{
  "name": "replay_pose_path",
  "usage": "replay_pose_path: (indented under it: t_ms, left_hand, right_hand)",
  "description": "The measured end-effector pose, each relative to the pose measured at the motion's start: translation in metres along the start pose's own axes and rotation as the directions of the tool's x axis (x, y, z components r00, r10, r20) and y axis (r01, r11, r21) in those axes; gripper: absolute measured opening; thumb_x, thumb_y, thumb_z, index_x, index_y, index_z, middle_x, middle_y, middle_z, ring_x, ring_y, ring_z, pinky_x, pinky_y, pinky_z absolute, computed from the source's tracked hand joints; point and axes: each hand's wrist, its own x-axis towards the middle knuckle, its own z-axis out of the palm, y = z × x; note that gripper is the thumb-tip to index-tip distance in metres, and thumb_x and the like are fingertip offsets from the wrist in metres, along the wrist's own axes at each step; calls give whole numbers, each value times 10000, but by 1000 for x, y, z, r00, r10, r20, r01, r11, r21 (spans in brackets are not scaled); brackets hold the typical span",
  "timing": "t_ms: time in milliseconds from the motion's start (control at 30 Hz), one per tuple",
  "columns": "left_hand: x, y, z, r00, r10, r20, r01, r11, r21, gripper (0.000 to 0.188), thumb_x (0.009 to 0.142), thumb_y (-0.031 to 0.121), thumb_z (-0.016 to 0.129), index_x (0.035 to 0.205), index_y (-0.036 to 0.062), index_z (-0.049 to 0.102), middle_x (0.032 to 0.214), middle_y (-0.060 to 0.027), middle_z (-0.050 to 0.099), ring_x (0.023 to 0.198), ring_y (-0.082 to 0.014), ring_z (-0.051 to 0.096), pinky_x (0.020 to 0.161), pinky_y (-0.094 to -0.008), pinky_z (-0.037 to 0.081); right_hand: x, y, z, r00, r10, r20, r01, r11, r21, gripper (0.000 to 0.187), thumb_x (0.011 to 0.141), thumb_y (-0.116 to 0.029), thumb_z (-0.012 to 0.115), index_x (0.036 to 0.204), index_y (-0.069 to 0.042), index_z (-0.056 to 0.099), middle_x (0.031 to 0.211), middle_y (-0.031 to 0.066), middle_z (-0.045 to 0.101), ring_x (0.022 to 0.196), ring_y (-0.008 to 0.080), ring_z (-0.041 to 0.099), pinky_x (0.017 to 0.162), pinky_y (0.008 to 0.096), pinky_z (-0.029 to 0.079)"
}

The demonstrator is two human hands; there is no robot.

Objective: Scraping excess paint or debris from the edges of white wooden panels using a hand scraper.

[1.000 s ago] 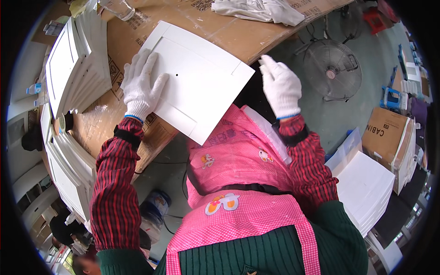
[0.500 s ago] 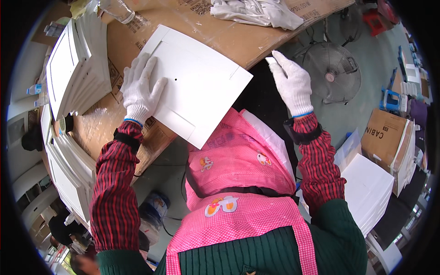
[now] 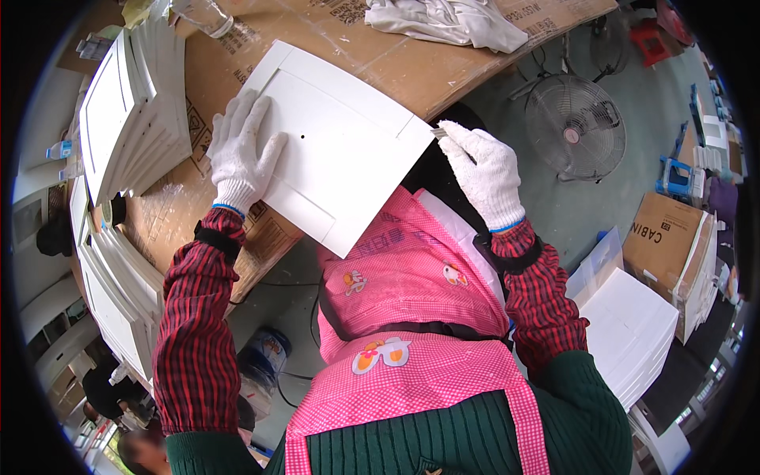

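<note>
A white cabinet-door-like panel (image 3: 340, 142) with a recessed centre and a small dark hole lies on the cardboard-covered table, its near right part jutting past the edge. My left hand (image 3: 241, 150), in a white knit glove, presses on the panel's left side with fingers stretched out. At the panel's right corner is my gloved right hand (image 3: 481, 170), its fingers pinched round a small thin flat piece (image 3: 438, 133). The glove mostly hides this piece, so its kind cannot be made out. It is at or very close to the panel's edge.
Stacked white panels stand at the left (image 3: 111, 111), with another stack (image 3: 119, 293) nearer. A crumpled white cloth (image 3: 447, 24) and a clear container (image 3: 204, 16) lie at the back. A floor fan (image 3: 574, 127), a carton (image 3: 661, 245) and a white panel pile (image 3: 625, 324) are right.
My right hand has moved left to the panel's right corner, bringing the small thin piece with it. My left hand and the panel have stayed nearly still.
</note>
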Motion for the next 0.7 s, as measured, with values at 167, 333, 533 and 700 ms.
replay_pose_path:
  t_ms: [167, 333, 533, 700]
  left_hand:
    - [1, 0, 1, 1000, 7, -9, -7, 1000, -1, 653, 964, 425, 699, 1535, 143, 554, 1640, -124, 479, 1534, -373, 398, 1285, -598, 255]
    - [0, 0, 1, 1000, -3, 9, 3, 1000, 15, 644, 982, 409, 678, 1550, 138, 541, 1655, -127, 463, 1544, -379, 383, 1292, -576, 246]
    - [1, -1, 1, 1000, 0, 15, 0, 1000, 13, 642, 983, 411, 672, 1549, 136, 542, 1652, -127, 466, 1547, -371, 379, 1292, -575, 246]
    - [0, 1, 1, 1000, -7, -3, 7, 1000, 11, 641, 968, 422, 686, 1531, 143, 559, 1638, -120, 483, 1538, -359, 393, 1282, -598, 262]
  right_hand:
    - [-2, 0, 1, 1000, -3, -29, 3, 1000, -26, 273, 995, -194, 750, 1233, -64, 783, 886, 132, 743, 740, 236, 713, 689, 328, 547]
    - [-2, 0, 2, 999, 35, -34, -33, 998, 47, 265, 988, -216, 753, 1208, -72, 788, 888, 142, 739, 748, 272, 717, 677, 353, 547]
    - [-1, 6, 4, 999, 33, -29, -28, 989, 144, 255, 978, -232, 763, 1179, -78, 794, 891, 160, 735, 755, 309, 724, 669, 371, 548]
    - [-4, 1, 4, 995, 44, -94, -34, 994, 103, 248, 986, -236, 761, 1163, -66, 798, 880, 163, 738, 752, 307, 728, 675, 370, 553]
